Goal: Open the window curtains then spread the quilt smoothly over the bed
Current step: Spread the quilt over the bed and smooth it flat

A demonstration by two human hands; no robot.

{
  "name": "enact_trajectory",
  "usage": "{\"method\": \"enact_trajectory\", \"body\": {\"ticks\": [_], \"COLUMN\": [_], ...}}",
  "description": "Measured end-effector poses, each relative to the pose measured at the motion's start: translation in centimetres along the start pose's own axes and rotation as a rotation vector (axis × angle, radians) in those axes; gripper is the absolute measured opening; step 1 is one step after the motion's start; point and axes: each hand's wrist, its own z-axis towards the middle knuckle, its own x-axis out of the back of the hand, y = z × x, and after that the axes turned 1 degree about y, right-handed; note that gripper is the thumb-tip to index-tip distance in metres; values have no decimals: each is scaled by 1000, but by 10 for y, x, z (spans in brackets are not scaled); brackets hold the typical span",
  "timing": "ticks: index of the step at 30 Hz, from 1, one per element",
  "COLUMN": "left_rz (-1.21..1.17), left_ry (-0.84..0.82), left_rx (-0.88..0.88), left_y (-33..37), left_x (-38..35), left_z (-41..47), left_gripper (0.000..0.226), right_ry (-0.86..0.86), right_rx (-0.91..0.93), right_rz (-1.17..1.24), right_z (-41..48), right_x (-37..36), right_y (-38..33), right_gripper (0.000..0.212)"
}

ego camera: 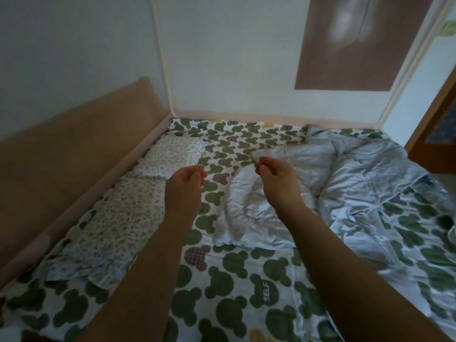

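A pale blue-grey quilt (357, 183) lies crumpled over the right half of the bed (234, 287), whose sheet is white with green bear heads. Both my arms reach forward over the bed. My left hand (185, 180) hovers above the sheet with its fingers curled loosely and nothing in them. My right hand (274, 174) is over the quilt's near left part, its fingertips pinched together close to a quilt corner; I cannot tell whether it grips the fabric. A brown curtain (365, 43) hangs shut on the far wall.
Two floral pillows (170, 156) (118, 225) lie along the bed's left side against a tan padded headboard (74, 149). A thin white net frame (162, 55) rises from the bed's corners. A wooden door or cabinet (439, 129) stands at the right.
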Motion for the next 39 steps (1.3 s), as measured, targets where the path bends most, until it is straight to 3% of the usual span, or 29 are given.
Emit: {"method": "enact_trajectory", "body": {"ticks": [10,15,23,26,31,36,39], "left_rz": [119,218,397,618,818,1075,1247], "left_ry": [-99,-150,-294,-393,-563,-695,-805], "left_rx": [176,265,229,177,89,-177,-218], "left_y": [-89,-145,-255,-302,-374,-454,-500], "left_x": [-57,-108,-174,-193,-214,-230,-232], "left_z": [65,101,136,145,163,185,198], "left_gripper": [28,15,17,10,31,56,72], "right_ry": [57,27,-43,-87,-202,-350,-429], "right_rx": [-179,-265,-390,-449,-495,-522,-541], "right_rz": [-117,-176,-296,-337,-434,-587,-713], "right_z": [62,108,163,175,183,189,191], "right_x": [-25,-29,-42,-50,-67,-86,-100], "right_y": [91,155,280,332,409,485,531], "right_gripper": [34,33,34,38,50,64,78]}}
